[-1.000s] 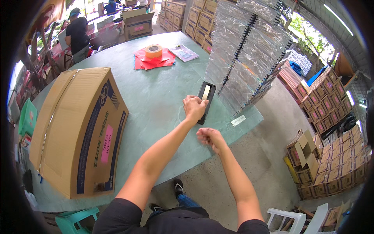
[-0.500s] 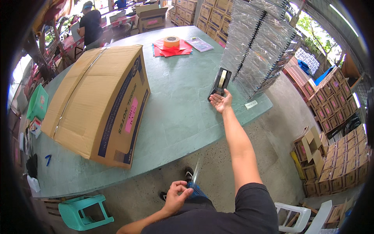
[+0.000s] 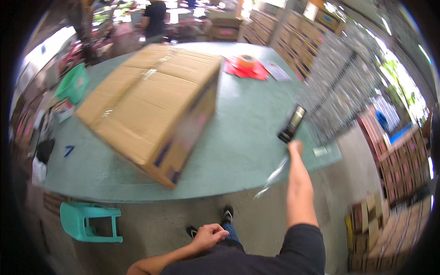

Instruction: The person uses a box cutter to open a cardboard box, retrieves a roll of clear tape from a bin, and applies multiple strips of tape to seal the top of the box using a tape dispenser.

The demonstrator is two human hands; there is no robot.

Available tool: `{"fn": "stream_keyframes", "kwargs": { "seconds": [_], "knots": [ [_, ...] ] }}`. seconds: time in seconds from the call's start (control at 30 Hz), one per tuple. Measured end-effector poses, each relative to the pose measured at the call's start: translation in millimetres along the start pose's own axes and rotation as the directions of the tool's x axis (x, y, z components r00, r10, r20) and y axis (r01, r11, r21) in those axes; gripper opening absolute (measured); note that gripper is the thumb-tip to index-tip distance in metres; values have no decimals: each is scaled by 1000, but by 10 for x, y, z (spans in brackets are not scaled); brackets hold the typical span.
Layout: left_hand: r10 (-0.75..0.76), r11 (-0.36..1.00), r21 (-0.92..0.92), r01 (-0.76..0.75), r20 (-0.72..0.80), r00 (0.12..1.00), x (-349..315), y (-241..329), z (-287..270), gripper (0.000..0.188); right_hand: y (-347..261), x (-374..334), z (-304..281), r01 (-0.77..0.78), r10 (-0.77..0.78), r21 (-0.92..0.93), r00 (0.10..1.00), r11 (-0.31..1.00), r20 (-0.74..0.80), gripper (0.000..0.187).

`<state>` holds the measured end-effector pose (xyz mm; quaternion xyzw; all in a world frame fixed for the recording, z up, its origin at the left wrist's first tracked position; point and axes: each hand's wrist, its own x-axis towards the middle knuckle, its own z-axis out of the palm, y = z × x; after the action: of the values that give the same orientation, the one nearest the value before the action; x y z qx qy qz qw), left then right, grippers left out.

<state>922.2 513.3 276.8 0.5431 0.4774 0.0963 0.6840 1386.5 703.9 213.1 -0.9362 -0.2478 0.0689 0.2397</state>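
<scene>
My right hand (image 3: pixel 296 146) reaches over the table's right part, just below a black tape dispenser (image 3: pixel 292 124). It is blurred but looks closed. A strip of clear tape (image 3: pixel 276 173) trails from it toward the table's front edge; the fingers' grip on its end is not sharp. Close to my body, my left hand (image 3: pixel 211 236) is closed with curled fingers, and anything in it is hidden. A big brown carton (image 3: pixel 151 96) stands left of centre, its top seam covered with clear tape.
On the green table (image 3: pixel 243 151) are red sheets under a tape roll (image 3: pixel 246 61), a blue tool (image 3: pixel 68 150) and tall stacks of plastic-wrapped spiral notebooks (image 3: pixel 341 82). A teal stool (image 3: pixel 87 224) stands at front left. Cartons (image 3: pixel 403 169) are piled right. A person (image 3: pixel 154 20) is at the back.
The view has swung left, so the table's things sit farther right. My right hand, open before, now looks closed. The tape strip, earlier by my left hand, now trails from my right.
</scene>
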Motion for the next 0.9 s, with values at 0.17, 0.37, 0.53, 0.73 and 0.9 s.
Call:
{"fn": "stream_keyframes", "kwargs": {
  "seconds": [0.17, 0.37, 0.53, 0.73, 0.9],
  "knots": [
    [67, 996, 58, -66, -4, 998, -277, 245, -625, 21, -580, -149, -598, 188, -255, 815, 966, 548, -51, 17],
    [468, 882, 203, -426, -264, 843, -1221, 1112, -1543, 16, -2846, -901, -1629, -3, -513, 989, 855, 147, 79, 27],
    [355, 891, -50, -452, -544, 760, -1386, 1446, -2150, 17, -4082, -855, -1073, -27, -641, 985, 757, 168, 130, 20],
    [267, 867, -163, -471, -646, 715, -1163, 1686, -2596, 19, -5020, -757, -281, 200, -685, 899, 715, 391, 139, 28],
    [245, 865, -174, -471, -672, 698, -923, 1911, -2920, 20, -5385, -579, 54, 209, -665, 796, 686, 568, 295, 30]
  ]
}}
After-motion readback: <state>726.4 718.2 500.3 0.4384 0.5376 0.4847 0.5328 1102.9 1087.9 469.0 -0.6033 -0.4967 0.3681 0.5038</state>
